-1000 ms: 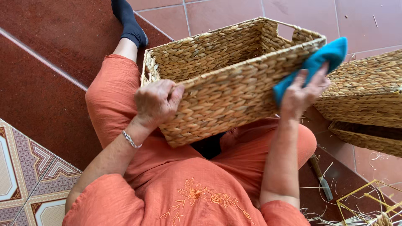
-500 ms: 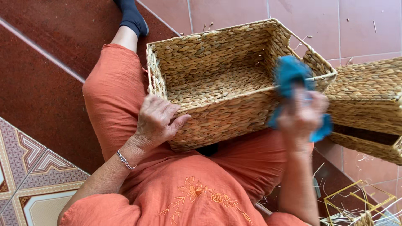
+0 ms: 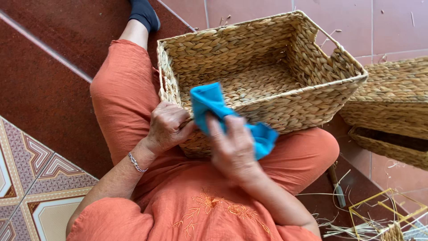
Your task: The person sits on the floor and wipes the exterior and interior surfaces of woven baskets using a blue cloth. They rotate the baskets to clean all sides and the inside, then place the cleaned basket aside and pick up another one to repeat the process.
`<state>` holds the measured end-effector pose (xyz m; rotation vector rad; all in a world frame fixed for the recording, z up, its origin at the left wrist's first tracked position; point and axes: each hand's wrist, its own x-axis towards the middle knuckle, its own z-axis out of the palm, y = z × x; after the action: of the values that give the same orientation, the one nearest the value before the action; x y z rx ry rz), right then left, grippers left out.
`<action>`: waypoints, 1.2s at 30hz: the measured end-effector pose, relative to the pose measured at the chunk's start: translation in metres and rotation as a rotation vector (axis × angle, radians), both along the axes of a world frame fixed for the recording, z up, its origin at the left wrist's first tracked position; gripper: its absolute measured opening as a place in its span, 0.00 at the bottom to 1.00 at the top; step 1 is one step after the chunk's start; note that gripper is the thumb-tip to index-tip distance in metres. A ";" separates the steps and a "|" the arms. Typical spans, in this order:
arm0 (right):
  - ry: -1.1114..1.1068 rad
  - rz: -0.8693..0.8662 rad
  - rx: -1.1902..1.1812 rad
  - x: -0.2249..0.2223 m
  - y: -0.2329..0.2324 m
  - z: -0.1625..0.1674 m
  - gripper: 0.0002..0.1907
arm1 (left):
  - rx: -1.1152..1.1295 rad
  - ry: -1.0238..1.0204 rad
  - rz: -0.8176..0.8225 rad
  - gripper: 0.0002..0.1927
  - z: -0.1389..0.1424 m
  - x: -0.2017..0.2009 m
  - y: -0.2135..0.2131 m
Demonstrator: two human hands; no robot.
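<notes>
Since a moment ago the right hand (image 3: 234,149) has carried the blue cloth (image 3: 211,105) from the far end to the near rim of the woven basket (image 3: 267,67) on the lap, fingers closed round it. Left hand (image 3: 167,127) grips the near corner, fingers curled. Soft cloth could snag on the coarse plaited straw; the rectangular basket, tilted, might slide off.

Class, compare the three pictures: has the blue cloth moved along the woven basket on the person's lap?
Yes. The blue cloth, in the right hand, went from the basket's far right corner to its near left rim, beside the left hand.
</notes>
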<state>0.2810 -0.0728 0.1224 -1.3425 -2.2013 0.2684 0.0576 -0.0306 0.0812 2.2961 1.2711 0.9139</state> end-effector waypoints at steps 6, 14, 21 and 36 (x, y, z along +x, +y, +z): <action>-0.158 -0.109 0.053 0.064 0.023 -0.002 0.22 | 0.002 0.023 -0.002 0.19 0.004 0.003 0.003; -0.387 -0.566 0.056 0.248 0.091 0.006 0.13 | -0.021 -0.212 -0.006 0.09 0.003 0.002 0.008; -0.532 -0.288 0.108 0.087 0.055 0.005 0.09 | 0.084 -0.194 0.028 0.14 -0.008 -0.001 0.010; -0.516 -0.313 -0.069 0.153 0.076 0.029 0.12 | 0.043 -0.230 0.027 0.18 0.002 0.003 0.008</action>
<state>0.4342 0.0031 0.1510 -1.9376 -2.3415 -0.1388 0.0608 -0.0224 0.0830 2.1367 1.1965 1.1866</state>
